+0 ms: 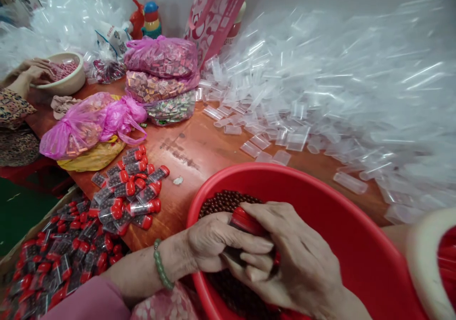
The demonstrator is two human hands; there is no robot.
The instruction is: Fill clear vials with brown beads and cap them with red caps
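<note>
Over a red basin, my left hand and my right hand come together around a small container with a red cap. Both hands are closed on it, with my right thumb and fingers over the cap. My fingers hide most of its body, which looks dark. Another bit of red shows between the fingers of my right hand; I cannot make out what it belongs to. Small round dark brown balls lie in the left side of the basin, under my hands.
Red-capped tubes of dark balls are heaped on the table's left edge, more in a box below. A large pile of clear tubes covers the right. Filled bags stand behind. A co-worker's hands are at a white bowl.
</note>
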